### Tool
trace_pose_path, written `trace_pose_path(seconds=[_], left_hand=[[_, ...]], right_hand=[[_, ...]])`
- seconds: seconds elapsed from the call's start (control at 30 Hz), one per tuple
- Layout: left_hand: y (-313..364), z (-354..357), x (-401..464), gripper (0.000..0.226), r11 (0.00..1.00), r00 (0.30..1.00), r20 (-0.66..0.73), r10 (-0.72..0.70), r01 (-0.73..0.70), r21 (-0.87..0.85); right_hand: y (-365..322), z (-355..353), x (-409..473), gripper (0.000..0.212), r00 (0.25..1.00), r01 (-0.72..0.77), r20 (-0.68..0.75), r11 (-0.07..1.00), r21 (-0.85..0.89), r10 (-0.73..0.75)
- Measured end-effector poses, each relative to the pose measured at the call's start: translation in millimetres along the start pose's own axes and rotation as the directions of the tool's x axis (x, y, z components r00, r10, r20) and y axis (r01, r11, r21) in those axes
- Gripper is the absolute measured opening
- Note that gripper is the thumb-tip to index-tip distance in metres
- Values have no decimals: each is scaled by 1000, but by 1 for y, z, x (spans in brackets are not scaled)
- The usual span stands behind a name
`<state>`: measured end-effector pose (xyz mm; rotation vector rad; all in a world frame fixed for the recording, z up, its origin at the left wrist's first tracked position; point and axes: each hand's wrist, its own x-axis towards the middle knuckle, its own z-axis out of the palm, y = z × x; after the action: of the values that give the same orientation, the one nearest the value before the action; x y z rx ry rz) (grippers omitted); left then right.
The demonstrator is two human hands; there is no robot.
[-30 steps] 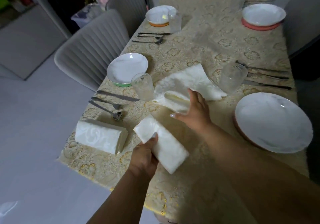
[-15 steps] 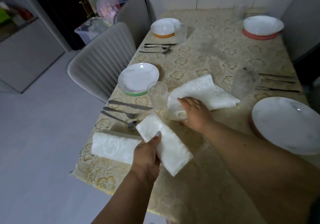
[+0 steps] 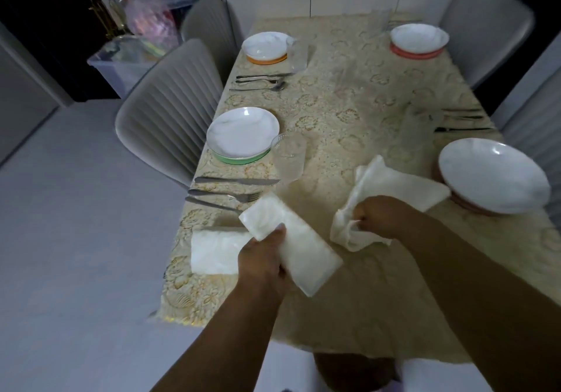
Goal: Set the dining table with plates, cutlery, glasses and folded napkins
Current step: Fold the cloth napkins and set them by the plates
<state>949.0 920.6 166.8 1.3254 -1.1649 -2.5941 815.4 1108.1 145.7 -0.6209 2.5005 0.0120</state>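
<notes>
Left hand (image 3: 261, 258): fingers wrapped round folded napkin (image 3: 291, 244). Right hand (image 3: 383, 217): fist bunching loose napkin (image 3: 391, 185); marbled plate (image 3: 493, 176) just beyond.

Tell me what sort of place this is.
Most likely a home dining room: a table under a patterned tablecloth, upholstered dining chairs around it, and places laid with plates, cutlery and glasses.

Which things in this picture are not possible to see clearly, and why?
Head view only:
- Spoon beside the fork: its bowl is hidden by the folded napkin in the left hand.
- Far right glass: blurred, outline faint.
- Right cutlery: partly behind the near right glass, types unclear.
- Right hand: fingertips buried in the loose napkin.
</notes>
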Motion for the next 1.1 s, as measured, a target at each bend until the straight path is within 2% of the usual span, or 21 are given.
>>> trace_pose_path(seconds=[0.07,0.13,0.2,0.27,0.33,0.4,0.5,0.63,0.73,0.8,0.87,0.9,0.93,0.97,1.0,1.03,1.1], left_hand=[[0,-11,-4,17,997,1000,19,13,-12,-79],[-1,-23,-7,25,987,998,58,31,-21,-160],[-2,-34,-10,25,971,994,102,25,0,-237],[-1,-44,-11,20,956,995,94,-14,41,-291],[2,-55,-11,22,944,997,64,-52,70,-323],[6,-67,-7,22,955,998,-12,-68,61,-289],[13,-83,6,17,993,986,-165,-39,21,-113],[20,-93,31,19,991,956,-290,39,1,136],[19,-99,50,38,945,918,-393,61,73,318],[14,-101,60,58,908,885,-459,77,127,398],[3,-108,79,90,886,863,-501,67,180,427],[5,-105,76,96,880,869,-492,46,198,432],[8,-101,74,89,891,885,-464,32,186,415],[10,-96,72,71,906,896,-444,13,177,385],[13,-92,70,52,931,912,-410,-6,155,332],[14,-90,71,44,948,921,-388,-24,144,282],[14,-88,73,48,964,921,-388,-40,137,227]], right_hand=[[-18,-2,-15,55,994,44,-105,985,167,-26],[-57,-8,-29,51,982,122,-186,870,477,-36],[-99,-12,-38,44,992,119,-50,741,661,-115],[-125,-10,-35,38,977,131,50,773,620,-206],[-137,-7,-25,22,973,173,26,802,571,-228],[-147,-9,-14,16,973,211,-30,832,512,-229],[-165,-12,5,20,965,263,-79,903,339,-251],[-175,-9,33,36,966,257,-67,956,139,-250],[-178,-4,52,36,967,248,-67,968,47,-244],[-178,3,61,33,971,237,-23,968,84,-236],[-179,8,66,66,976,205,38,965,164,-213],[-180,9,67,78,979,186,52,970,157,-197],[-181,11,69,83,981,176,55,975,133,-185],[-181,12,71,82,982,162,81,979,119,-173],[-180,14,74,78,978,153,120,979,134,-169],[-180,15,75,73,970,143,167,973,180,-174],[-180,20,75,73,958,119,212,942,314,-192]])
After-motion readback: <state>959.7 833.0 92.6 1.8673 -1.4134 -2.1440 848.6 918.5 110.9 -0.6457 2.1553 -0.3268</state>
